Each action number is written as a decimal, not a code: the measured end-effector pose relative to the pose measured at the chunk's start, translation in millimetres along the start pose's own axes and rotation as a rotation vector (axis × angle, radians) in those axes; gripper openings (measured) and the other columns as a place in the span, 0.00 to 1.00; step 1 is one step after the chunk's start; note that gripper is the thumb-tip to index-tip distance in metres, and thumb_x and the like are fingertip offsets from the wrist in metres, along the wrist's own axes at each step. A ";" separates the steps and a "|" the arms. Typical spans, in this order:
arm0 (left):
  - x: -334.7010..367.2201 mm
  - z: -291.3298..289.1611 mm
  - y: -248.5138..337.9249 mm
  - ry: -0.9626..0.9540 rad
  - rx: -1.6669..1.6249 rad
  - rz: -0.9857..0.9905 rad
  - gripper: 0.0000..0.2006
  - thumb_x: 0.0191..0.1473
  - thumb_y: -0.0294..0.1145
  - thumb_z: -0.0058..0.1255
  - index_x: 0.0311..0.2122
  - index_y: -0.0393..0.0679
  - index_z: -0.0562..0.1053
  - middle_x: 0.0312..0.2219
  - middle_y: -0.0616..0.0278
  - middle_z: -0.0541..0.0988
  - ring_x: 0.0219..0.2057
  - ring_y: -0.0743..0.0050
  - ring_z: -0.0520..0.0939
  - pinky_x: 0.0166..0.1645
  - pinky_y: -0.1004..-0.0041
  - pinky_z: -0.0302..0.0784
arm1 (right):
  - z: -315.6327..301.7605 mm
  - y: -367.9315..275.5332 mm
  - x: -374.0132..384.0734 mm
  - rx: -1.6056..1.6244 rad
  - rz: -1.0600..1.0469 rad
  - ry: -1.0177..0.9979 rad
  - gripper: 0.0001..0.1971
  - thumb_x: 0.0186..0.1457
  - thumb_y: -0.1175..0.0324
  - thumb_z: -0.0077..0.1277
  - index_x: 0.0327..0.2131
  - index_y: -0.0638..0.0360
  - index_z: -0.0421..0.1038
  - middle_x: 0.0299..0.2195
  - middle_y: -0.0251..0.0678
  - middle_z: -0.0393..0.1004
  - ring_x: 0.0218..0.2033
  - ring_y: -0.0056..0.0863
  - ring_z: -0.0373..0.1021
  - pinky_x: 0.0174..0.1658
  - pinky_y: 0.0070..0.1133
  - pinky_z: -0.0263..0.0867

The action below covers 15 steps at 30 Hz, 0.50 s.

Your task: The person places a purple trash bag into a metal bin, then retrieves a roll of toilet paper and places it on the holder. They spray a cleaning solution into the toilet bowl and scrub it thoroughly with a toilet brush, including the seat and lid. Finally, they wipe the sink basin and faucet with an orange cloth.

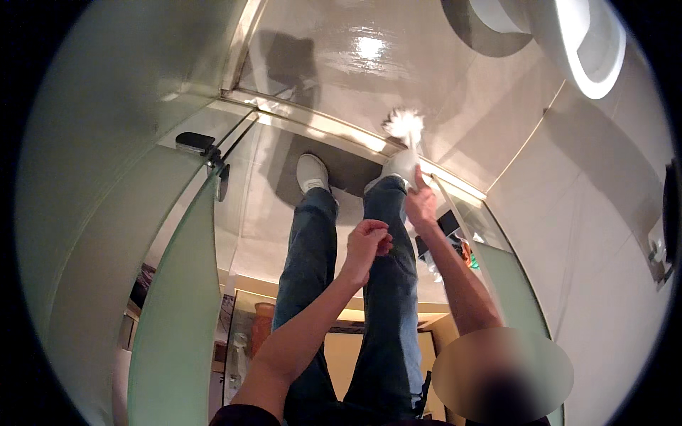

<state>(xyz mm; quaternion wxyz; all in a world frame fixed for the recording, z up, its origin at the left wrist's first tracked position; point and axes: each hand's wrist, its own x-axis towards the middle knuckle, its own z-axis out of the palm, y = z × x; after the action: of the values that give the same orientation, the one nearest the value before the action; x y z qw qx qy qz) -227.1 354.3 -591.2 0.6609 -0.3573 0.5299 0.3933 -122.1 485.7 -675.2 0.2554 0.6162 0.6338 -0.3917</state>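
A white toilet brush (pixel 406 131) is gripped in my right hand (pixel 421 202), its handle pointing back toward me and the index finger stretched along it. The bristly head hangs over the pale tiled floor, just past the threshold strip (pixel 355 135). From this view I cannot tell if the bristles touch the floor. In front of my thighs my left hand (pixel 369 241) is held with its fingers curled in, and nothing shows in it. Below the brush, my right shoe (pixel 401 165) is partly covered by the handle; my left shoe (pixel 312 172) stands beside the threshold.
Wet, shiny floor (pixel 369 67) lies beyond the threshold. A white ceramic fixture (pixel 604 74) curves in at the far right. Frosted glass doors (pixel 174 312) with a black fitting (pixel 193 142) flank me on the left; another green-tinted panel (pixel 508 277) stands at the right.
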 end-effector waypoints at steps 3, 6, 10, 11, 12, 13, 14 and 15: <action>-2.8 -14.1 8.2 0.064 0.056 0.035 0.06 0.57 0.26 0.49 0.40 0.39 0.73 0.27 0.61 0.78 0.26 0.76 0.79 0.33 0.76 0.77 | 30.0 -49.3 5.9 0.148 0.084 0.042 0.37 0.53 0.72 0.44 0.68 0.51 0.47 0.40 0.55 0.77 0.41 0.49 0.75 0.46 0.36 0.70; -5.6 -20.3 7.1 0.050 0.053 0.048 0.05 0.58 0.26 0.48 0.39 0.40 0.73 0.27 0.64 0.78 0.25 0.76 0.79 0.33 0.75 0.77 | 47.1 -115.3 10.1 -0.031 -0.013 -0.048 0.42 0.51 0.71 0.45 0.69 0.50 0.41 0.37 0.52 0.78 0.39 0.47 0.76 0.44 0.36 0.71; -5.2 -18.7 -4.0 0.009 0.104 0.056 0.04 0.59 0.29 0.48 0.37 0.43 0.74 0.27 0.66 0.78 0.26 0.78 0.79 0.33 0.76 0.77 | 66.9 -107.8 -9.4 -0.339 -0.263 -0.083 0.44 0.51 0.71 0.46 0.70 0.48 0.36 0.33 0.51 0.78 0.36 0.44 0.77 0.40 0.37 0.73; -7.2 -19.4 -4.5 0.006 0.101 0.036 0.04 0.59 0.29 0.49 0.37 0.43 0.73 0.27 0.66 0.78 0.26 0.78 0.79 0.33 0.76 0.77 | 66.8 -91.4 -13.5 -0.514 -0.318 -0.089 0.45 0.51 0.71 0.46 0.70 0.44 0.35 0.34 0.52 0.77 0.36 0.43 0.77 0.39 0.37 0.73; -10.2 -20.2 -5.4 0.005 0.074 0.023 0.04 0.59 0.28 0.48 0.37 0.42 0.73 0.28 0.65 0.79 0.26 0.77 0.80 0.33 0.76 0.77 | 56.4 -69.7 -12.0 -0.556 -0.236 -0.145 0.45 0.52 0.71 0.46 0.70 0.39 0.34 0.36 0.52 0.77 0.37 0.42 0.77 0.40 0.38 0.73; -13.7 -21.9 -8.5 0.005 0.072 0.018 0.04 0.59 0.28 0.48 0.37 0.42 0.73 0.28 0.65 0.79 0.26 0.77 0.80 0.33 0.76 0.77 | 38.3 -42.1 -10.8 -0.601 -0.154 -0.203 0.46 0.52 0.72 0.46 0.70 0.34 0.33 0.38 0.52 0.76 0.38 0.42 0.77 0.40 0.39 0.73; -15.6 -23.3 -10.6 0.006 0.091 0.013 0.05 0.58 0.28 0.48 0.38 0.42 0.73 0.28 0.64 0.79 0.26 0.77 0.80 0.33 0.75 0.78 | 21.4 -9.5 -14.4 -0.581 -0.152 -0.104 0.47 0.50 0.73 0.47 0.69 0.27 0.36 0.45 0.51 0.74 0.37 0.44 0.76 0.41 0.36 0.74; -14.8 -24.2 -12.0 0.007 0.107 0.017 0.05 0.58 0.27 0.48 0.38 0.41 0.73 0.28 0.63 0.79 0.26 0.76 0.80 0.33 0.75 0.78 | 1.1 10.4 -17.0 -0.598 -0.110 -0.102 0.47 0.49 0.74 0.48 0.69 0.27 0.38 0.48 0.52 0.71 0.37 0.45 0.76 0.42 0.35 0.74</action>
<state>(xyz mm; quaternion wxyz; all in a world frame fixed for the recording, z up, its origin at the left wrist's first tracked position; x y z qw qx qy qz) -228.4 325.5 -580.4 0.6738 -0.3185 0.5556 0.3687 -110.2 474.2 -664.1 0.4351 0.4580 0.7399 -0.2313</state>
